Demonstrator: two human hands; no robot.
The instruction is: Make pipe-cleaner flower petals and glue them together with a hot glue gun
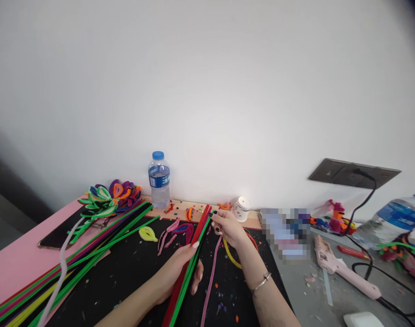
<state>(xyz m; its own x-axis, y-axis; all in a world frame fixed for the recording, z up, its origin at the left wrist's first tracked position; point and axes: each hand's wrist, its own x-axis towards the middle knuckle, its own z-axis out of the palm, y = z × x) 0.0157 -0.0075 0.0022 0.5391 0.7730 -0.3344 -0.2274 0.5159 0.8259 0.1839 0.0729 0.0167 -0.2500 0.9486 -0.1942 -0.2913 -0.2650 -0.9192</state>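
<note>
The person's left grip (175, 268) was wrapped around a slanting bundle of red and green chenille stems (178, 295), thumb on the near side and fingers curled past the far edge, a firm closed hold that probably kept the long, springy strands together. The bundle stood in front of the body above a black mat (139, 277), its upper ends pointing toward the wall, within easy reach of the right grip (228, 225). That one was narrow, its fingertips gathered at the top of the green strands; whether they pinched a single stem or merely touched several, I cannot tell. Holding low with one side seemed to leave the tips free for the other. A loose pink stem (212, 277) and a curved yellow stem (232, 256) lay just beside the bundle. More stems (125, 230) were laid lengthwise on the left, perhaps to stay straight and sorted, near a looped multicoloured flower (107, 197). A water bottle (159, 181) and an upturned paper cup (240, 210) stood against the wall, apparently out of the way. On the right, a pink glue gun (350, 274) rested on the grey desk (303, 290), close to the wall socket (330, 175)
</note>
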